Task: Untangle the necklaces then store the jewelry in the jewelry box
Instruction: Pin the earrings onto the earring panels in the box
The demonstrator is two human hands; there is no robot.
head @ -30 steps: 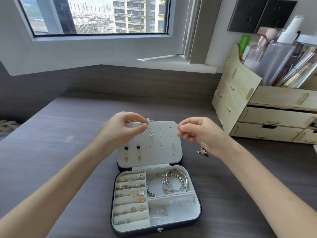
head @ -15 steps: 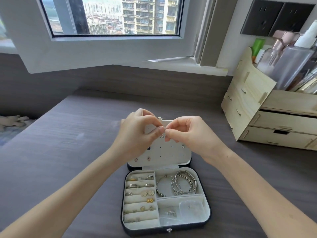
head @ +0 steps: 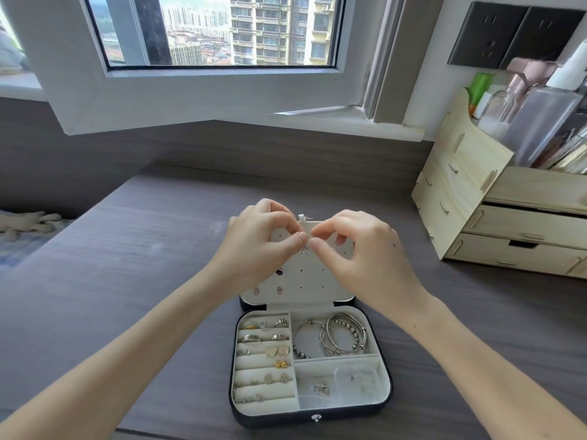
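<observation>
1. A person's left hand [head: 263,246] and right hand [head: 359,249] meet in the air over the raised lid [head: 317,281] of an open jewelry box [head: 313,416]. The box sits on the tabletop [head: 143,249] close to its near edge, about midway along.
2. Each hand has thumb and forefinger closed to a narrow pinch, and the two pinches almost touch. The other fingers curl loosely behind.
3. A small pendant [head: 305,250] hangs just below where the pinches meet, marking the necklace held between them. The chain is too fine to make out, so whether it is knotted cannot be told.
4. The necklace lies directly between the fingertips, with neither hand nearer. Its run appears to be side to side, parallel to the tabletop's near edge.
5. The box's tray lies below the hands and nearer the person. Bangles [head: 336,338] fill its far right compartment, and rings and earrings [head: 263,350] line the left rows. Untangling looks to be in hand, with storing not yet done.
</observation>
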